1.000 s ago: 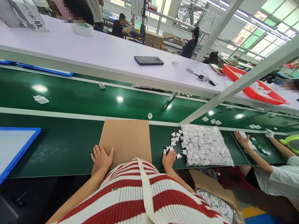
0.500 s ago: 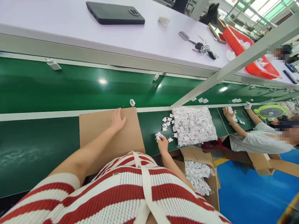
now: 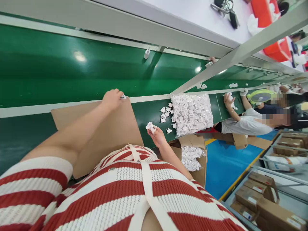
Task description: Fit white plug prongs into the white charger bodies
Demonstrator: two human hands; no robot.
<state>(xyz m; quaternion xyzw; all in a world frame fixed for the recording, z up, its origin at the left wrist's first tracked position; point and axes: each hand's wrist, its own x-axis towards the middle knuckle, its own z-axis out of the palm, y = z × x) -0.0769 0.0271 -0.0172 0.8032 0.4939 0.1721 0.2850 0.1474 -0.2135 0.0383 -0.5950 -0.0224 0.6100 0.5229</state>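
Note:
My left hand [image 3: 111, 98] reaches across a brown cardboard sheet [image 3: 106, 134] to its far edge, fingers curled on a small white plastic part [image 3: 123, 96] at the white belt divider. My right hand [image 3: 157, 135] is lifted just above the green belt, pinching a small white plug part [image 3: 150, 126] in its fingertips. A few loose white parts [image 3: 165, 115] lie right of it, beside a clear bag of white parts [image 3: 191, 112].
Past the divider runs the green conveyor [image 3: 72, 70], with single white parts [image 3: 146, 53] along its far rail. A grey frame bar [image 3: 231, 61] crosses overhead. A co-worker's hand [image 3: 227, 100] works at the right. An open carton of bagged parts [image 3: 192, 157] stands below the belt edge.
The view tipped down and to the right. My left hand slid from the sheet's near edge to its far edge and closed on a white part. My right hand picked up a part and lifted.

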